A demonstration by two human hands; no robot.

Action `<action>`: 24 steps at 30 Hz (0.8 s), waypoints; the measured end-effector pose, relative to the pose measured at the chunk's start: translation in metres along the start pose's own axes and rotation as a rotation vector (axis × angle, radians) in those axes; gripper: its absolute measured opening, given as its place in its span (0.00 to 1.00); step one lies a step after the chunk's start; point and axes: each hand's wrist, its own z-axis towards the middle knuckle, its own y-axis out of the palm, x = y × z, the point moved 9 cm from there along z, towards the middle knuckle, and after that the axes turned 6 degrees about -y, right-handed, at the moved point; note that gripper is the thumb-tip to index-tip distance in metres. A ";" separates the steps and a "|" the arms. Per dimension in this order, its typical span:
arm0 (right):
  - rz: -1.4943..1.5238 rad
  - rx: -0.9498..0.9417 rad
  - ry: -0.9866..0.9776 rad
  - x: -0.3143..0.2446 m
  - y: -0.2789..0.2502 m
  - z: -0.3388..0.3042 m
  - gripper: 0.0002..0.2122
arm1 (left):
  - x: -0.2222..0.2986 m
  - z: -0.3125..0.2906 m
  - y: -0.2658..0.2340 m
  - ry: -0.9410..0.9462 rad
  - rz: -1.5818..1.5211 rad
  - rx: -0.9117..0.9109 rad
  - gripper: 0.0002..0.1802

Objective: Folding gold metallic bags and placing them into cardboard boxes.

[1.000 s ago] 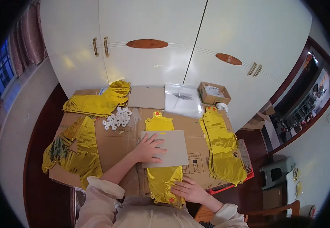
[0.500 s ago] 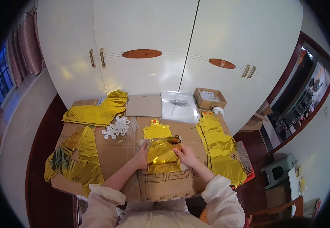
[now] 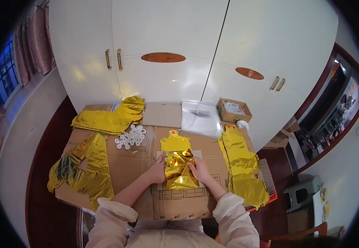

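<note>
A: List the work area, largest item first.

B: 1 flattened cardboard sheet (image 3: 134, 165) covers the table. On it lie 3 stacks of gold foil balloons: 1 at far left (image 3: 105, 120), 1 at near left (image 3: 84, 169), 1 along the right edge (image 3: 243, 165). A pile of clear plastic bags (image 3: 200, 115) and 1 small open box (image 3: 234, 110) sit at the far edge, with a cluster of small white rings (image 3: 132, 137) left of centre.

A: Where is the item being handled?

B: 1 folded gold foil balloon (image 3: 178, 169) lies at centre on a pale backing card (image 3: 160, 155), directly before the person.

A: Handling properties?

B: Judged light, thin, limp and slippery; it creases readily and its seams could tear. Hold it flat at the side edges, not at the neck.

A: Hand pose?

B: Both forearms enter from the lower edge and converge. The left hand (image 3: 158, 171) rests fingers-down on the foil's left edge. The right hand (image 3: 198, 168) pinches the upper right edge. Fingers are curled onto the foil; exact closure cannot be told.
</note>
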 end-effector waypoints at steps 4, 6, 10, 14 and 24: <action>-0.057 0.036 -0.087 -0.013 0.000 0.002 0.08 | -0.011 -0.004 0.011 0.016 0.189 -0.181 0.23; -0.043 0.016 -0.069 -0.014 0.001 0.003 0.08 | -0.013 -0.004 -0.003 -0.017 0.272 -0.143 0.20; -0.037 0.008 -0.034 -0.006 0.000 0.000 0.08 | 0.028 -0.009 -0.089 -0.197 0.396 0.236 0.12; -0.064 -0.104 0.094 0.003 0.006 -0.001 0.12 | 0.092 -0.023 -0.096 -0.248 0.224 0.086 0.11; -0.074 -0.160 0.127 0.012 0.012 0.004 0.14 | 0.147 -0.028 -0.015 0.098 0.139 -0.135 0.39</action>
